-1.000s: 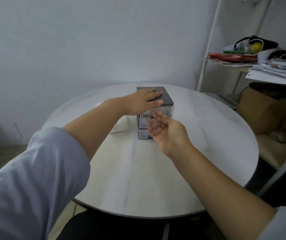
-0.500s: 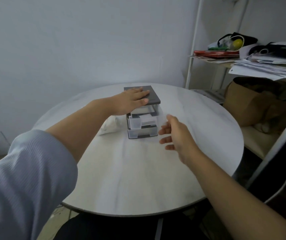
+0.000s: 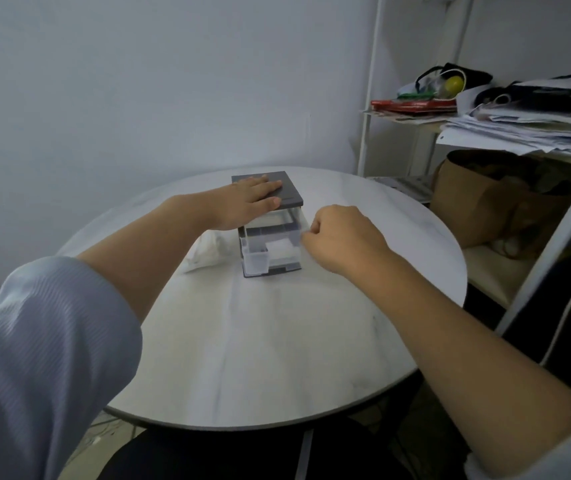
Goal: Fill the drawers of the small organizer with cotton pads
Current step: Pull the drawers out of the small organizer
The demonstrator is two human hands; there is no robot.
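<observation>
A small organizer [image 3: 289,194] with a dark grey top and clear drawers stands at the far middle of the round white table [image 3: 277,358]. My left hand [image 3: 246,204] lies flat on its top, fingers straight. The top drawer [image 3: 273,232] is slid out toward me. Below it, another drawer holds white cotton pads [image 3: 280,251]. My right hand [image 3: 342,237] is at the top drawer's front right corner, with its fingers curled and pinching the edge. A crumpled white bag of pads [image 3: 207,252] lies just left of the organizer, partly hidden by my left forearm.
A white shelf rack [image 3: 367,133] stands right of the table, loaded with stacked papers [image 3: 519,129], a red item and a dark bag. A brown paper bag [image 3: 478,202] sits on its lower level. The grey wall is close behind the table.
My right hand went from open in front of the organizer to curled at the top drawer's right corner. The top drawer now sticks out further. My left hand stayed on top.
</observation>
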